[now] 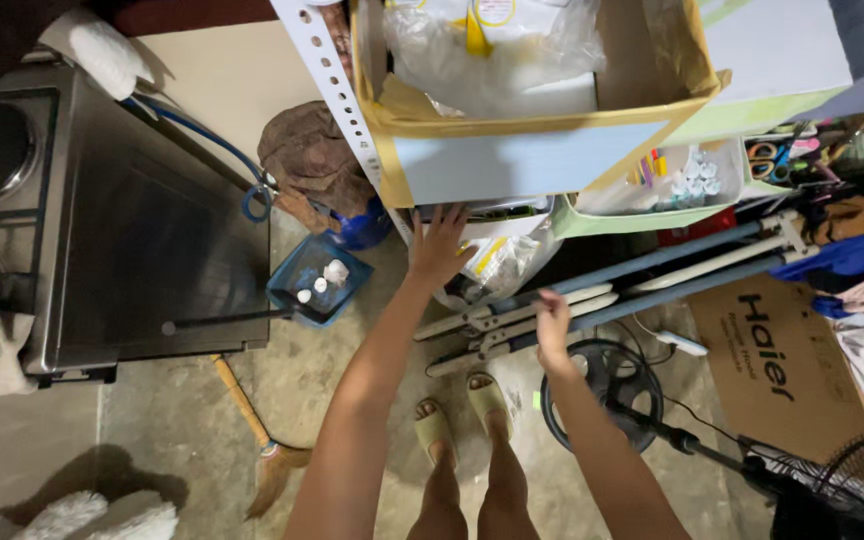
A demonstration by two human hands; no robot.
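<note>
We find the left hand point(439, 243) spread flat, fingers wide, pressed against the underside of a cardboard box point(532, 150) that sits on a white perforated shelf frame point(337, 90); it grips nothing. The box shows a pale blue front, tan flaps, and a clear plastic bag point(492, 45) inside; its top is cut off by the frame edge, and we cannot make out the bag's contents. The right hand point(552, 322) is curled narrow over a bundle of folded grey and white poles point(632, 280) lying on the floor beneath the shelf; whether it actually grasps one we cannot tell. A crumpled plastic bag point(502, 262) under the box is partly hidden by the left hand. Standing room is tight: the sandalled feet point(462, 412) occupy a bare concrete patch between a broom point(252, 430) on the left and a black fan base point(602, 390) on the right. A steel stove point(142, 230) closes the left side, with a blue tray point(317, 278) just beside it.
</note>
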